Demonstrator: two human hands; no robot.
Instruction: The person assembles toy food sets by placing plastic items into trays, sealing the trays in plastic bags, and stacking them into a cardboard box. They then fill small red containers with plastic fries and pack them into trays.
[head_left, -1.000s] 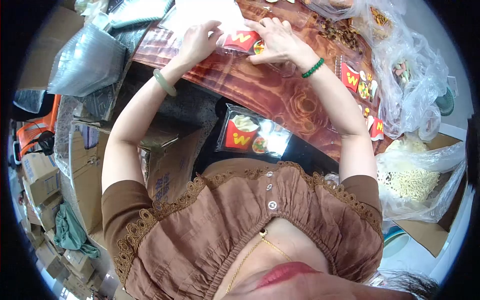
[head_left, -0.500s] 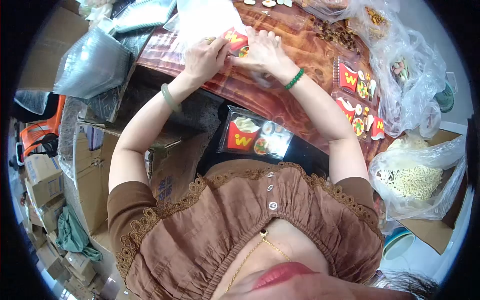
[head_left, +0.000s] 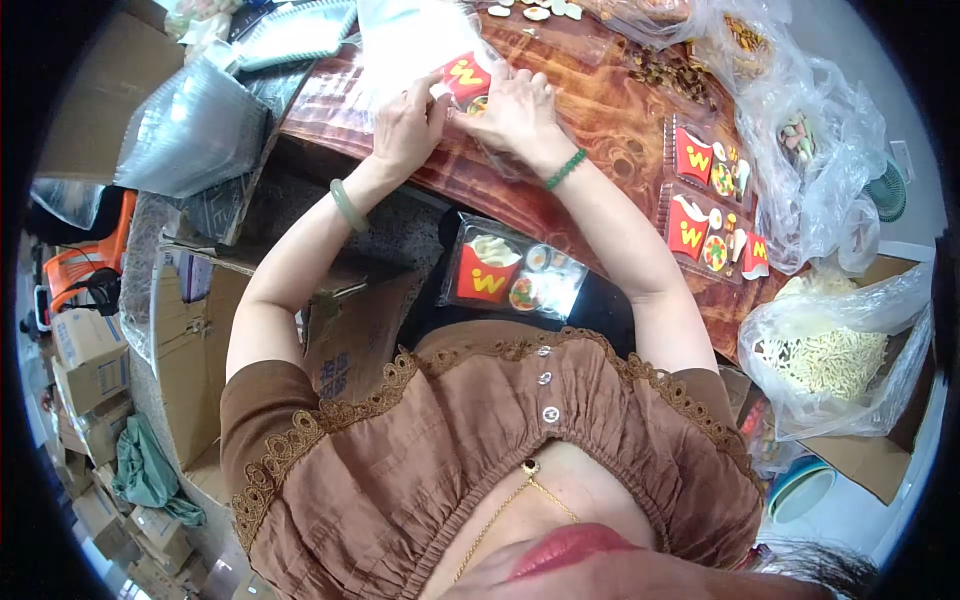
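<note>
A clear plastic packet with a red toy fries box [head_left: 466,78] marked by a yellow logo lies between my hands at the table's far edge. My left hand [head_left: 408,125] is closed at the packet's left side, its fingertips pinching the film by a small white patch. Across the packet's right side rests my right hand [head_left: 515,115], its thumb stretched towards the left hand and its fingers bent over the far edge. Part of the packet is hidden beneath both hands. On my lap lies another filled packet [head_left: 490,268] with a fries box and small toy foods.
Two filled trays [head_left: 690,238] sit at the table's right, beside a small red box [head_left: 755,256]. Clear bags [head_left: 820,150] hang over that edge. A bag of pale toy fries [head_left: 825,360] stands lower right. Stacked clear trays [head_left: 190,130] are at left, near white film [head_left: 410,40].
Both hands have shifted slightly, the right forearm swinging leftward. More of the red box shows between them. The packet on my lap has stayed put.
</note>
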